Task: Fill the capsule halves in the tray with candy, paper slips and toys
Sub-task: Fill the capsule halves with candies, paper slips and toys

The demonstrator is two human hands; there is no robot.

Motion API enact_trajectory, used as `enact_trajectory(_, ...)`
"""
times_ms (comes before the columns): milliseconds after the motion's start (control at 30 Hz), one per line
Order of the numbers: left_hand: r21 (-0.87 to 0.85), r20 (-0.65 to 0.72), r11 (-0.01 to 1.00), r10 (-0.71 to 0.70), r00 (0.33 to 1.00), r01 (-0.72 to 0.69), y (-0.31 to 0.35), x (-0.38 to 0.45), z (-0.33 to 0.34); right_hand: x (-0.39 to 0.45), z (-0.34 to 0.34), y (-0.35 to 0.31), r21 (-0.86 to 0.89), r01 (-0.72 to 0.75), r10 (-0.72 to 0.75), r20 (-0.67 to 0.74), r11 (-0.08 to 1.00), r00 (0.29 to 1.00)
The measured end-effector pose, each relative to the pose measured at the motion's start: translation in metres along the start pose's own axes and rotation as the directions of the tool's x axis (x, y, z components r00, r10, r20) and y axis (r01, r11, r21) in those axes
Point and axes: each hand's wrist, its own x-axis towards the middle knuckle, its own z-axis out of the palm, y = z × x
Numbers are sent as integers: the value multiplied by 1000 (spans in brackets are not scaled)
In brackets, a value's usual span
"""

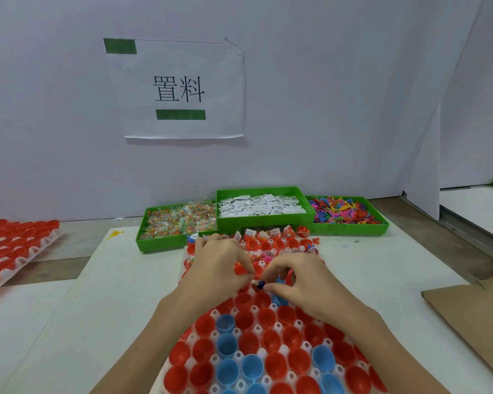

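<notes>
A white tray (279, 349) of red and blue capsule halves lies in front of me. Its far rows hold candy, paper slips and toys; the near rows are open cups. My left hand (219, 261) hovers over the tray's middle with curled fingers, and something red and yellow shows at its fingertips. My right hand (296, 277) is beside it, pinching a small white and blue item (259, 284) above a blue capsule half (279, 298). Behind the tray stand three green bins: candy packets (180, 220), paper slips (261, 207) and coloured plastic toys (345, 213).
A second tray of red capsule halves (12, 248) lies at the far left. Brown cardboard (467, 314) sits at the right edge. A white partition with a printed sign (180, 89) closes off the back. A yellow toy (115, 234) lies loose on the white table.
</notes>
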Motion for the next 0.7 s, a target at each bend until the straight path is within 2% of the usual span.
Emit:
enact_trajectory(167, 65, 26, 998, -2, 1000, 0, 3, 0, 9, 6, 7, -8, -130, 55, -57, -6, 990, 998)
enact_trajectory(433, 124, -40, 992, 9, 999, -4, 3, 0, 18, 12, 14, -8, -187, 33, -43, -46, 982, 998)
enact_trajectory(567, 109, -14, 994, 26, 1000, -25, 2, 1, 17, 10, 6, -9, -120, 49, -48, 10, 992, 999)
enact_trajectory(700, 7, 10, 999, 53, 999, -53, 0, 2, 0, 3, -10, -3, 80, 10, -3, -90, 997, 996)
